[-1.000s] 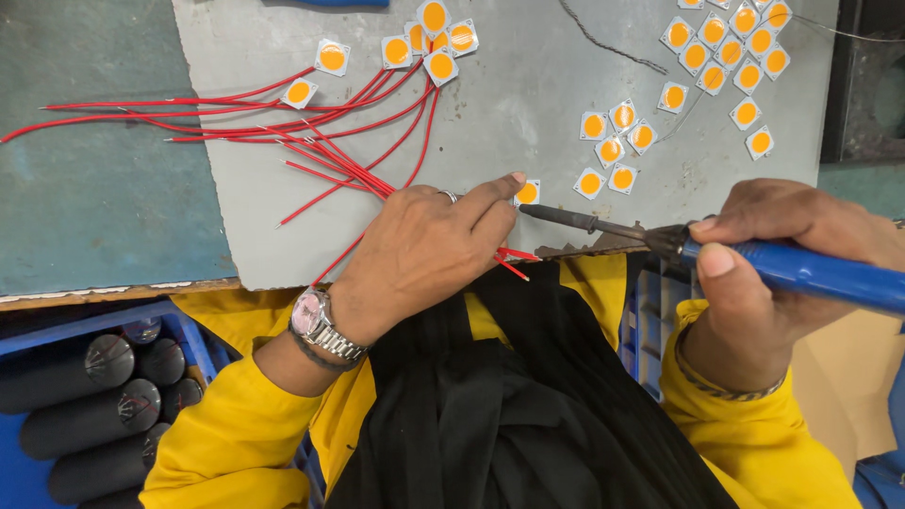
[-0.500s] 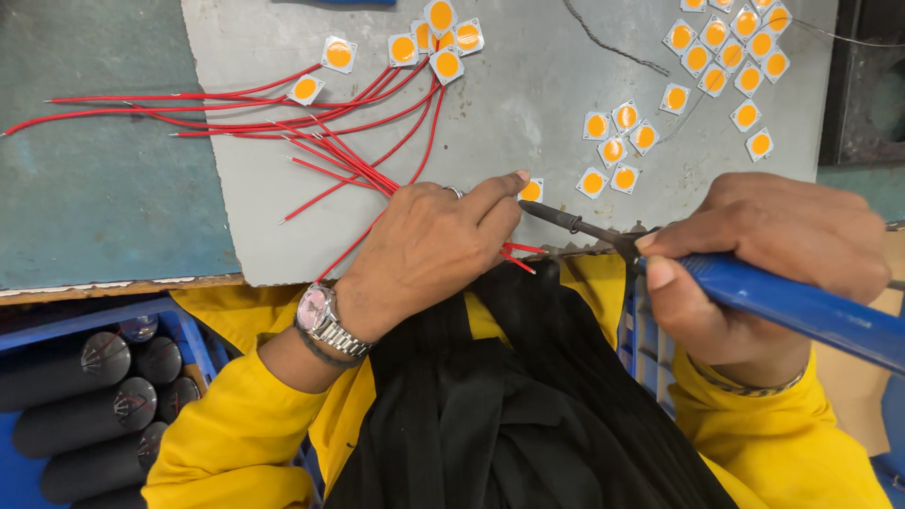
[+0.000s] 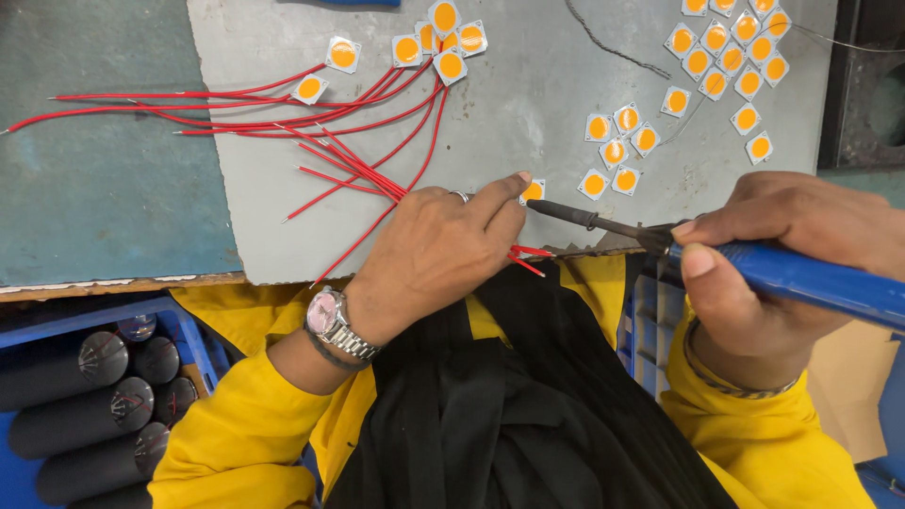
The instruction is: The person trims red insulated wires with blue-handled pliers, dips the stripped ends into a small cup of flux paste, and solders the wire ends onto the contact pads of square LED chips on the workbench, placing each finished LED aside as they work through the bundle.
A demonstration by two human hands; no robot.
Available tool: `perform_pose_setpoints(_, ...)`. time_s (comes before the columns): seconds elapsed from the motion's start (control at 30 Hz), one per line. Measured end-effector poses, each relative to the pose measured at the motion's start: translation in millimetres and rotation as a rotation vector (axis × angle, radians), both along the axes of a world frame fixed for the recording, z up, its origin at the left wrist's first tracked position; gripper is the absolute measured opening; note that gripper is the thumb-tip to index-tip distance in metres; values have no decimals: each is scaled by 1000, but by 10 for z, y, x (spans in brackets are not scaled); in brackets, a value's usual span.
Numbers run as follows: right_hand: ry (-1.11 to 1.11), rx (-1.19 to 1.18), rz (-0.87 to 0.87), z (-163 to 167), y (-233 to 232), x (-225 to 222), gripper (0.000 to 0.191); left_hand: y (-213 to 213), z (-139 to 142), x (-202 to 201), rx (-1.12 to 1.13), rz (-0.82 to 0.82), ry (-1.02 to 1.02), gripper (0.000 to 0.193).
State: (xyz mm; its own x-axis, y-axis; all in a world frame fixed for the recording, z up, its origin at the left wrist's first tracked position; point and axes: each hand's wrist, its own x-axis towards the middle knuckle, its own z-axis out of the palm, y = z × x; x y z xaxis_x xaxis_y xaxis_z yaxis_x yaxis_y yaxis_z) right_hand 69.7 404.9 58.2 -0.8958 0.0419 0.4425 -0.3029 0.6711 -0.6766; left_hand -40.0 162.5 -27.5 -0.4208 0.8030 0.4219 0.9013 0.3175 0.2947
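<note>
My left hand (image 3: 436, 256) rests on the grey board (image 3: 528, 104), wearing a ring and a wristwatch. Its forefinger presses a small white square chip with an orange centre (image 3: 534, 190), and red wire ends (image 3: 528, 256) stick out under the palm. My right hand (image 3: 773, 269) grips the blue handle of a soldering iron (image 3: 801, 278). The iron's dark tip (image 3: 547, 207) touches the lower edge of that chip.
Red wires (image 3: 236, 118) fan leftward from soldered chips (image 3: 443, 42) at the board's top. Several loose chips (image 3: 726, 57) lie at the upper right and middle right (image 3: 617, 151). Black cylinders (image 3: 75, 396) fill a blue bin at lower left. A blue crate (image 3: 650, 330) sits under the bench edge.
My right hand has moved left and in with the soldering iron, bringing its tip up to the chip under my left forefinger. My left hand has stayed put.
</note>
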Motion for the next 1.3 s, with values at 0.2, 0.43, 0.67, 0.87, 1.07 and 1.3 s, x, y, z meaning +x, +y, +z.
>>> perform_pose_setpoints(0.2,-7,83,-6,72,-111,-93,22,25,24,64,4,29,-29,10)
perform_pose_setpoints(0.43,13,20,23,7,29,-30,21,32,30,78,8,38,-27,10)
perform_pose_setpoints(0.67,154,-289,-176,-244,58,191,28,35,36,83,-5,42,-26,9)
perform_pose_setpoints(0.87,240,-418,-312,-276,50,197,37,38,76,61,-23,37,-56,13)
perform_pose_setpoints(1.07,-109,-390,-278,-310,-189,252,21,19,99,84,12,87,-130,18)
perform_pose_setpoints(1.3,-106,-4,-125,-602,-205,52,37,-34,137,31,419,171,-485,26)
